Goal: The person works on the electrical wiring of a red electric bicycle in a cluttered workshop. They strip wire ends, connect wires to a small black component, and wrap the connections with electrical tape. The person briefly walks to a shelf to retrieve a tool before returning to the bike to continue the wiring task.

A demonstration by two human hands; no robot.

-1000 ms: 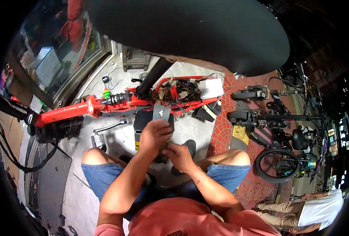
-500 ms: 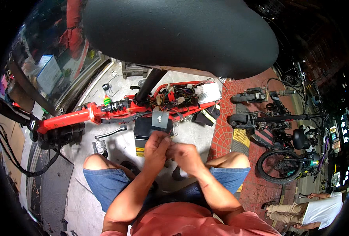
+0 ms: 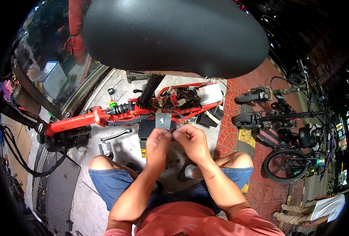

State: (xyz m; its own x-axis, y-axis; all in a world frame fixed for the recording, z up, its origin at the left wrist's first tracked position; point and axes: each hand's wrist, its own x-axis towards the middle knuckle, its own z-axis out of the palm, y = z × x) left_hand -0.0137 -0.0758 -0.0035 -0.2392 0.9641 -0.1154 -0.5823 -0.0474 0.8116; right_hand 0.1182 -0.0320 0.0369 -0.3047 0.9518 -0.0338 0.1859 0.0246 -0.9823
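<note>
My left hand [image 3: 157,142] and right hand [image 3: 190,138] pinch thin wires under a small flat grey box [image 3: 163,119]. Behind them lies a shiny red metal frame [image 3: 76,120] full of tangled wires [image 3: 182,101].

Small grey box [image 3: 163,120] lies between hands [image 3: 176,142] and frame [image 3: 103,116].

Grey concrete floor [image 3: 123,149] meets red brick paving [image 3: 237,129], with parked scooters [image 3: 284,118] under dim light.

Left hand [image 3: 157,142], right hand [image 3: 191,140] fingertips together
</note>
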